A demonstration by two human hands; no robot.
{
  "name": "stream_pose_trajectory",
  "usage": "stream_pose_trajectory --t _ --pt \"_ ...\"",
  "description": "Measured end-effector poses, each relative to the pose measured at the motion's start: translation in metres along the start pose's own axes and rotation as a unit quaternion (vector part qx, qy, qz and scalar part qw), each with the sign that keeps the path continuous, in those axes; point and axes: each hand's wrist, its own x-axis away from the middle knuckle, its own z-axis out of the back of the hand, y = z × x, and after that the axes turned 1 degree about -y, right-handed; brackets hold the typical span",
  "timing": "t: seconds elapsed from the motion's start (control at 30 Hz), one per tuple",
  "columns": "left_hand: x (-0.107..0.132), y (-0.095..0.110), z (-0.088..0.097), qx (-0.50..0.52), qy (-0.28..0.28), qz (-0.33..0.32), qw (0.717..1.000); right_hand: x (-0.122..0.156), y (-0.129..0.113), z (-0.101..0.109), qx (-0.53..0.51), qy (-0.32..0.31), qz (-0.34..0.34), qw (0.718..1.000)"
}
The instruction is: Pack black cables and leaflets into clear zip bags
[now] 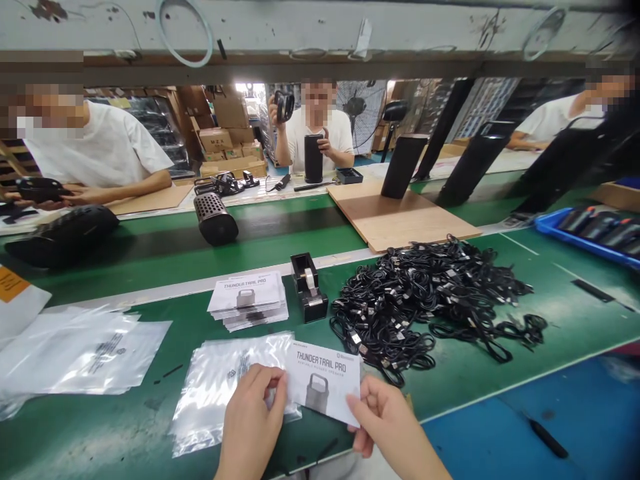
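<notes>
My right hand [375,417] grips the lower right corner of a white printed booklet [325,380], thumb on top and fingers beneath. The booklet reads "Thunder Trail Pro" and shows a speaker picture. Against its left edge, my left hand [257,407] is closed in a pinch at the right edge of a stack of clear plastic bags [205,380]; the fingertips are partly hidden. Behind the bags lies a pile of matching booklets [247,297], beside a black tape dispenser [309,287]. A large heap of black USB cables [410,300] spreads to the right.
More clear bags [95,353] lie at left. Across the green belt [280,220] are a perforated speaker [215,219] and a wooden board [400,217] with an upright black speaker [404,167]. A blue tray [590,237] stands at right. Co-workers sit opposite, one holding speaker parts.
</notes>
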Motion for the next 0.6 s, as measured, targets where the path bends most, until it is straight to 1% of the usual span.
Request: stream_pose_trajectory --t 0.1,0.2,0.3,0.37,0.43,0.53,0.6 --pt "0.001 0.000 0.000 0.009 0.010 -0.016 1.000 0.000 -0.007 0.002 0.004 -0.024 -0.023 0.999" --pt "0.002 -0.001 0.002 0.024 0.012 -0.009 1.000 0.001 -0.017 0.004 0.002 -0.040 -0.032 0.999" --pt "0.002 0.000 0.002 0.039 0.009 0.001 0.999 0.000 -0.023 0.003 -0.020 -0.025 -0.021 0.999" --pt "0.002 0.000 0.003 0.043 0.004 0.006 0.999 0.000 -0.023 0.000 -0.042 -0.003 -0.007 0.999" --pt "0.002 -0.001 0.003 0.054 -0.005 0.028 0.998 -0.002 -0.020 -0.002 -0.051 0.004 -0.003 0.999" --pt "0.002 -0.004 0.004 0.092 -0.016 0.074 0.993 -0.004 -0.015 -0.003 -0.026 -0.023 -0.028 0.999" --pt "0.002 -0.007 0.004 0.106 -0.017 0.069 0.992 -0.005 -0.013 -0.002 -0.020 -0.030 -0.032 0.999"
